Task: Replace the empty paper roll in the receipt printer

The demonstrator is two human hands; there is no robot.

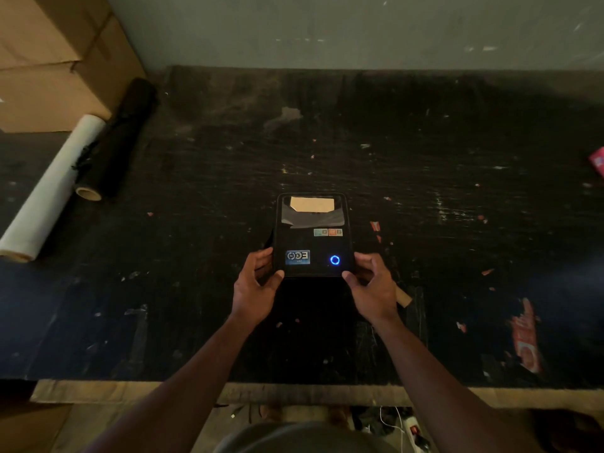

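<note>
a small black receipt printer point(313, 235) sits on the dark, scuffed bench point(425, 142), near its front middle. the left hand point(253, 291) closes its grip on the printer's near left corner, thumb on top and fingers curled around the side. the right hand point(372, 289) closes its grip on the near right corner the same way. a blue ring light point(334, 259) glows by the right thumb. brown paper point(312, 204) shows through the window at the far end, away from both hands. a white roll point(49, 191) and a black roll point(117, 138) lie well apart at the far left.
</note>
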